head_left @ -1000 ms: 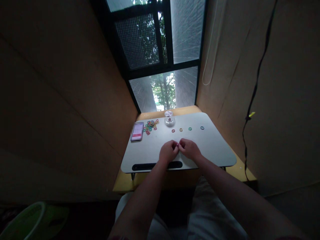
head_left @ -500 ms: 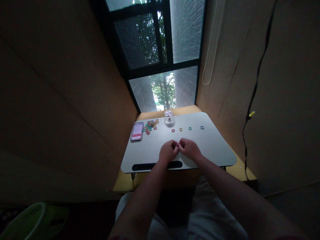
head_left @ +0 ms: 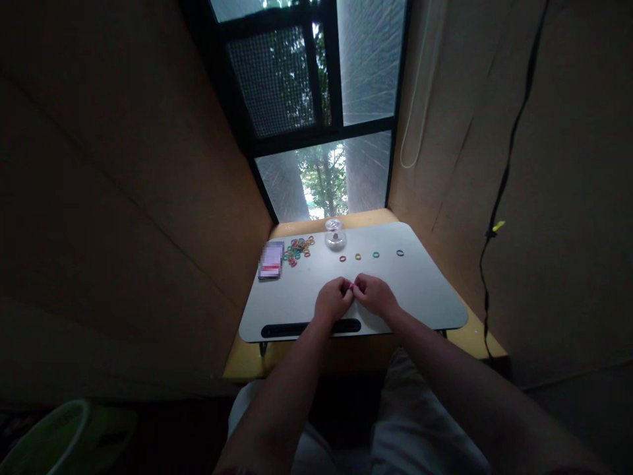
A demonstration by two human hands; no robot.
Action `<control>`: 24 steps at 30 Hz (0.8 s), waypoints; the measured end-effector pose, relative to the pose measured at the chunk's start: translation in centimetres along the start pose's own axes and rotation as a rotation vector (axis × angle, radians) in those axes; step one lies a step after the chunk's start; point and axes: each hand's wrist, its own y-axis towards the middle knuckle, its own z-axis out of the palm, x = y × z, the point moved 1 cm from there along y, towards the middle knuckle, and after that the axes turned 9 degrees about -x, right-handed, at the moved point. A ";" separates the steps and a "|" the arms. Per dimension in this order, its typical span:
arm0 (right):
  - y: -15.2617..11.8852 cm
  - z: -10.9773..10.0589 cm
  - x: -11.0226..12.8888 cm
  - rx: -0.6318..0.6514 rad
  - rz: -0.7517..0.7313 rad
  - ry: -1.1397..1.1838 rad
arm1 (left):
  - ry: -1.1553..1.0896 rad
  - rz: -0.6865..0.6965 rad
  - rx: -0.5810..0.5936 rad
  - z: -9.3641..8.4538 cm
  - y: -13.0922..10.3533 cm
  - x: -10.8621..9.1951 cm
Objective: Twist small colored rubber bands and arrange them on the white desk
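Above the white lap table (head_left: 291, 297), my left hand (head_left: 335, 298) and my right hand (head_left: 374, 294) meet fingertip to fingertip. Both are closed in a pinch on a small pink band (head_left: 352, 286), mostly hidden by the fingers. Beyond the hands lies a spaced row of small ring-shaped hair ties: a red one (head_left: 343, 258), a yellow one (head_left: 358, 256), a green one (head_left: 376, 254) and a dark blue one (head_left: 400, 253). To the left is a loose pile of mixed-colour hair ties (head_left: 299, 249). A clear round container (head_left: 335, 239) stands at the back.
A phone (head_left: 271, 260) lies at the table's left edge. A black slot (head_left: 287, 329) runs along the front edge. Under the lap table is a yellow wooden surface (head_left: 459, 330). Walls rise on both sides; a dark cable (head_left: 504, 171) hangs at right, a green basket (head_left: 74, 435) stands lower left.
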 end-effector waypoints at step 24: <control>0.0 -0.1 0.1 -0.010 0.000 -0.001 | -0.025 0.012 -0.019 0.0 0.0 0.0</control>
